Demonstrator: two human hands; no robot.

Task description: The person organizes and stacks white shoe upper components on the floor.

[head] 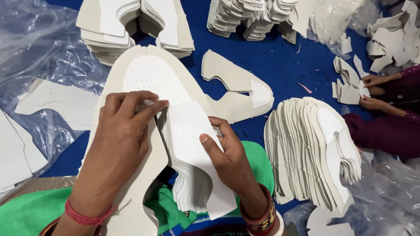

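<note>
1. Head view: left hand [118,140] presses fingers on a big shoe-shaped cutout [148,78] over the lap.
2. Right hand [229,159] grips a stack of small white pieces [192,148] beside it.
3. Fanned pile [306,148] at right on blue table [280,65]; another person's hands [372,91] hold pieces.

Four hands [118,135] show; five stacks of cut pieces [313,150].
</note>
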